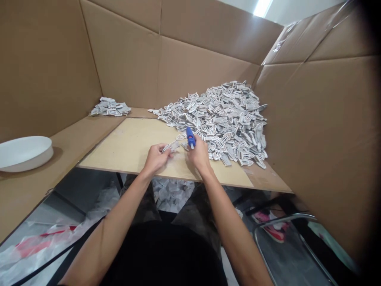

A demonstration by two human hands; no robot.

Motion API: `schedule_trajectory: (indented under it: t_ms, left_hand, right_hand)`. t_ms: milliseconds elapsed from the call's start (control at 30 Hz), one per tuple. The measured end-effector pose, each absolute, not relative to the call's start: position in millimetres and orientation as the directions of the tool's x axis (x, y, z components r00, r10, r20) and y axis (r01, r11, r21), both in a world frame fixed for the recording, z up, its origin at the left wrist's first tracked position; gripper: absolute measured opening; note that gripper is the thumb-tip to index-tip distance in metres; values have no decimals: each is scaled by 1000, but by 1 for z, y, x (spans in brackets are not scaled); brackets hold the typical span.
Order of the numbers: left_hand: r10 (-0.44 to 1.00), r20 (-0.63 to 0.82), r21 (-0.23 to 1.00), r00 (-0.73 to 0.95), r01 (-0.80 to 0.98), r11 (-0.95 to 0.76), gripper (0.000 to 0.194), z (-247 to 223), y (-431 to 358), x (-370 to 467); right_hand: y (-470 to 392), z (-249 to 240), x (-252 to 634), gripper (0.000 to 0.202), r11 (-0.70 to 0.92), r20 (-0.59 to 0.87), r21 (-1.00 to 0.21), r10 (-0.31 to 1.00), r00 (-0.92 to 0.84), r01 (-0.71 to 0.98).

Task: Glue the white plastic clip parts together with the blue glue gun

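- The left hand point(155, 158) pinches one small grey-white patch point(171, 146) between its fingertips, just above the wooden board point(127, 147).
- The right hand point(199, 154) is closed around a blue-handled tool point(190, 138), its tip close to the patch.
- A large heap of patches point(226, 119) lies just beyond the hands.
- A smaller pile point(110, 107) sits far left; a white bowl point(25, 153) rests on the cardboard ledge.

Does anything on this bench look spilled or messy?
Nothing looks damaged. The big heap of white pieces sprawls loosely across the board toward the right hand, which holds a blue tool. A smaller pile sits apart, far left.
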State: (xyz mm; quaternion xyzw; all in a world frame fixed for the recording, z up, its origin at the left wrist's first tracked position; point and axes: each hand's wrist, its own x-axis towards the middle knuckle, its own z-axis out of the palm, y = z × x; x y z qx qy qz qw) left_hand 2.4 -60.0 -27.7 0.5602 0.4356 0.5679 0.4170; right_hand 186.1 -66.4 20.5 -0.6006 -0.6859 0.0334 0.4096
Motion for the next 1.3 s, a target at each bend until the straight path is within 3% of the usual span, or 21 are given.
schedule_trajectory:
  t_ms: [100, 200, 367, 667, 800, 967, 1033, 1100, 1200, 1300]
  left_hand:
    - [961, 275, 961, -14, -27, -275, 28, -26, -60, 3]
    - [964, 264, 961, 31, -94, -260, 29, -25, -60, 4]
    - [966, 252, 953, 66, -191, -235, 36, -21, -62, 5]
    - [961, 259, 958, 97, -155, -243, 44, -22, -65, 7]
    - [960, 268, 953, 86, -172, -250, 42, -26, -62, 7]
    - [968, 252, 951, 18, -190, -244, 33, -28, -59, 8]
    - [969, 246, 952, 17, -192, -239, 31, -28, -60, 8]
    - [969, 243, 951, 37, -204, -231, 32, -26, -61, 8]
    - [962, 246, 951, 118, -220, -216, 38, -23, -63, 7]
    - [945, 249, 954, 210, -219, -202, 44, -20, -65, 5]
  right_hand:
    - [-68, 21, 185, 13, 350, 513, -584, 858, -2, 733]
    - [-70, 20, 179, 28, 400, 480, -647, 875, -61, 649]
    - [-71, 15, 171, 40, 312, 377, -772, 926, 4, 554]
    - [-67, 10, 169, 32, 266, 319, -892, 943, 93, 365]
    - [-67, 11, 172, 29, 277, 302, -892, 953, 15, 356]
    - [-72, 18, 183, 18, 103, 367, -707, 899, 239, 699]
    - [-74, 20, 184, 17, 96, 429, -645, 867, 254, 758]
    - [-75, 21, 182, 12, 193, 461, -651, 869, 180, 734]
    - [-75, 20, 176, 21, 352, 469, -724, 882, 49, 593]
    - [-75, 19, 171, 26, 379, 445, -777, 895, 13, 502]
